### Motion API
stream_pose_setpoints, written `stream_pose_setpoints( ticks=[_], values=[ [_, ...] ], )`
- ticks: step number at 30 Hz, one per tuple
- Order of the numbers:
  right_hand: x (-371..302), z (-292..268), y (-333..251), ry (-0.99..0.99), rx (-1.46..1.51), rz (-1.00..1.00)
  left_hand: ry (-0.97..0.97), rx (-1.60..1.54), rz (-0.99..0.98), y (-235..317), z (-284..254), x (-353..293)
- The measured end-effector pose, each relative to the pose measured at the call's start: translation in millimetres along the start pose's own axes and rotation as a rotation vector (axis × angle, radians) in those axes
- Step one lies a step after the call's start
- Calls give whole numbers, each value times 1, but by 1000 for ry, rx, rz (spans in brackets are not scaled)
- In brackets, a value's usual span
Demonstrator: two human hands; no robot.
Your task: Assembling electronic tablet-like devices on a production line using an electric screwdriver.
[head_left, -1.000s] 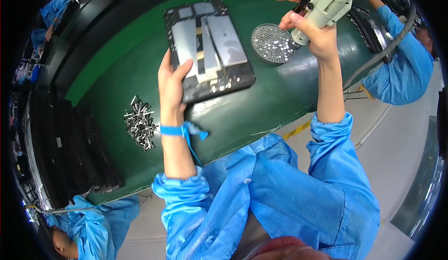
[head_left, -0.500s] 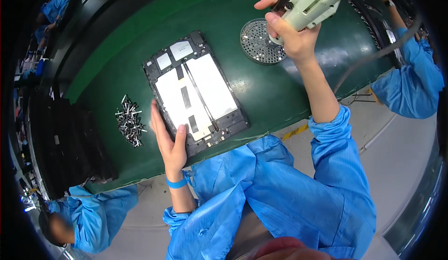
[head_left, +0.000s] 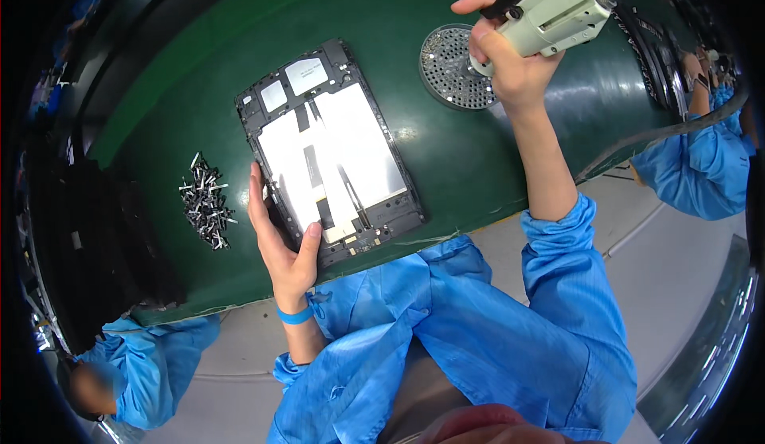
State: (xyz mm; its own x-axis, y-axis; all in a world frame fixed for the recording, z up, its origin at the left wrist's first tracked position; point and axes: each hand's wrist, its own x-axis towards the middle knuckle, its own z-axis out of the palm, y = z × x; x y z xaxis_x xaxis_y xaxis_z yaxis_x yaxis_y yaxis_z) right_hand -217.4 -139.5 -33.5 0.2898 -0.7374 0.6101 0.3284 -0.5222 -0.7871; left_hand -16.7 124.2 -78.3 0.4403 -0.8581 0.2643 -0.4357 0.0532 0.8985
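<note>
An opened tablet (head_left: 312,175) lies on the green tabletop, its white battery panels and black frame facing up. My left hand (head_left: 288,254) grips its lower left side, thumb over the near part of the frame and fingers along the edge. In my right hand (head_left: 518,66) is a pale electric screwdriver (head_left: 550,15) with a black lever and a grey cable. Its lower end points down at a round, perforated screw tray (head_left: 446,78), where small screws sit in the holes. Whether the bit touches a screw is too small to tell.
Left of the tablet lies a pile of small black and white parts (head_left: 207,203). Dark stacked material (head_left: 111,237) stands at the table's left end. Co-workers in blue sit at the lower left (head_left: 163,372) and right (head_left: 689,169). A dark cable (head_left: 661,133) crosses the table's right edge.
The whole view has shifted a little. The screwdriver has tilted slightly to the right, staying over the screw tray. My left hand keeps its place on the tablet.
</note>
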Motion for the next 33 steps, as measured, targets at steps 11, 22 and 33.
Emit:
stream_pose_setpoints(
  ticks=[11,22,33],
  values=[
    [0,1,4,16,7,27,-9,27,10,-2,-6,1],
    [0,3,4,36,24,13,-14,9,-2,-2,-7,1],
    [2,-5,7,-133,216,153,-13,16,13,-2,-9,2]
  ],
)
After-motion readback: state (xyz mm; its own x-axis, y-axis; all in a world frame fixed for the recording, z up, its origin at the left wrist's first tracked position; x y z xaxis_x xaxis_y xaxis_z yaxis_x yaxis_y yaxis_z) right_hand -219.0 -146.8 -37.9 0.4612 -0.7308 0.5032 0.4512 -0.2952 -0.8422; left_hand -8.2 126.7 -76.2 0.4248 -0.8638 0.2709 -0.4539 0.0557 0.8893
